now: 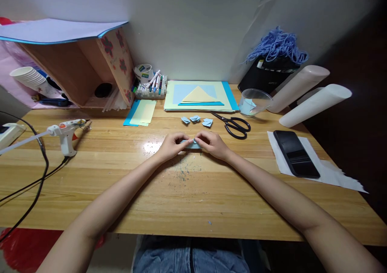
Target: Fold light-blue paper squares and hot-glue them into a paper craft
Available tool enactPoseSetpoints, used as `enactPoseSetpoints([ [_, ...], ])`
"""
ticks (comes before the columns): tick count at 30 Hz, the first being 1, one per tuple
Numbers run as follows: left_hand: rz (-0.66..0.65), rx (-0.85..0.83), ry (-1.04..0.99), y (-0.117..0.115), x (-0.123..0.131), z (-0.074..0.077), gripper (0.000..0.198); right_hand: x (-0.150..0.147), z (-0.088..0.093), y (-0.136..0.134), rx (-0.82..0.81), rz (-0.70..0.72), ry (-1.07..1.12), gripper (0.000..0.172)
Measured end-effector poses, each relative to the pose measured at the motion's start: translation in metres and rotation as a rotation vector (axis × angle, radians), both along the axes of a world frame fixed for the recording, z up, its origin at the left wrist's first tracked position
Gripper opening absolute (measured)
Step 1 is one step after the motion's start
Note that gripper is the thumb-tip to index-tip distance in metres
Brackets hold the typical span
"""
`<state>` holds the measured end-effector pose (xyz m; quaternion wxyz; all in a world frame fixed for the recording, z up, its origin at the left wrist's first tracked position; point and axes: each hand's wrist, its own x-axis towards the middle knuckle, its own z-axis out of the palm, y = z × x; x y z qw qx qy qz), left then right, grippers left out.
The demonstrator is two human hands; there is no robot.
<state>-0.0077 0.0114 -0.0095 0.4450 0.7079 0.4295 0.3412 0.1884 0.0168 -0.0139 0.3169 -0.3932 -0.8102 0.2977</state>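
Observation:
Both hands meet over a small piece of blue paper (191, 144) at the middle of the wooden table. My left hand (174, 144) pinches its left part, thumb and fingers closed on it. From the other side my right hand (214, 144) grips the right part, with thumb and forefinger at a small fold. The fingers cover much of the paper. Just beyond them lie several small folded blue paper pieces (195, 119). A pair of black-handled scissors (237, 127) rests behind my right hand.
Coloured paper sheets (171, 95) and a marker box (149, 89) stand at the back. A white glue gun (67, 138) with its cord is on the left. On the right are a plastic cup (255, 103), paper rolls (314, 105) and a black phone (296, 154).

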Motion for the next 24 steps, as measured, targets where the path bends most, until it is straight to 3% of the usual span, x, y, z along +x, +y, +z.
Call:
enactPoseSetpoints([
  [12,0.007,0.005,0.001,0.0013,-0.0011,0.0,0.027,-0.0023,0.0013,-0.0002,-0.025,0.025,-0.016,0.023],
  [17,0.075,-0.04,-0.084,0.0031,-0.0015,0.0008,0.026,-0.003,0.0024,-0.0014,-0.14,0.035,0.036,0.023],
  [24,0.04,-0.052,-0.038,0.0025,-0.0013,-0.0009,0.023,-0.0046,-0.0008,-0.0017,-0.291,0.041,0.16,0.022],
])
